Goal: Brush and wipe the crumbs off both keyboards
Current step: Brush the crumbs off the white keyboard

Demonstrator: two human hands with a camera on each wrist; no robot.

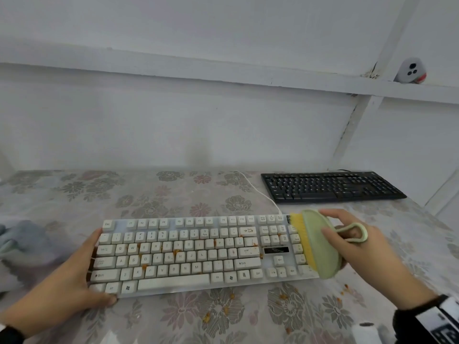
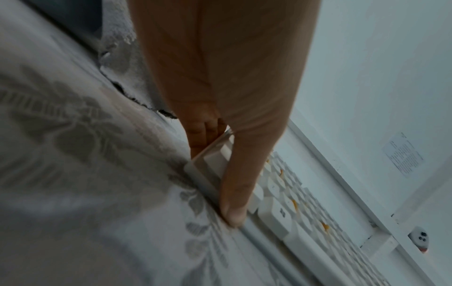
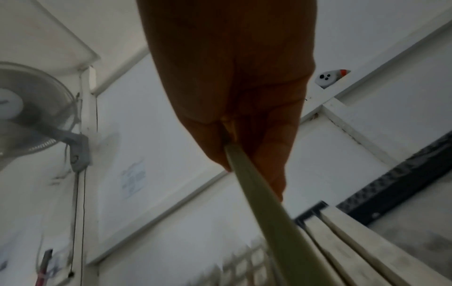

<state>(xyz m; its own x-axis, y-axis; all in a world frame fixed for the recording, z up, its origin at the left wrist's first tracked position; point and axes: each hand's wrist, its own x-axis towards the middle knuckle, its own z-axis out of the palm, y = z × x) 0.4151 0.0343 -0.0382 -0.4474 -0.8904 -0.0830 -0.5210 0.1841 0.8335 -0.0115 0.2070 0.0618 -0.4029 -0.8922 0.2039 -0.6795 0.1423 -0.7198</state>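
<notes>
A white keyboard (image 1: pixel 188 252) lies near me on the flowered table, with orange crumbs (image 1: pixel 176 252) among its keys. My left hand (image 1: pixel 82 271) grips its left end (image 2: pixel 208 174), thumb at the front corner and fingers behind the edge. My right hand (image 1: pixel 347 242) holds a green brush (image 1: pixel 320 244) with yellow bristles, tilted on its side over the number pad at the keyboard's right end. In the right wrist view the brush's green edge (image 3: pixel 269 212) runs out from under my fingers. A black keyboard (image 1: pixel 330 186) lies at the back right.
A grey cloth (image 1: pixel 27 247) lies left of the white keyboard. Loose crumbs (image 1: pixel 283 297) dot the table in front of it and to the right. The white cable (image 1: pixel 258 192) runs back toward the wall. A white roll (image 1: pixel 366 332) stands at the bottom right.
</notes>
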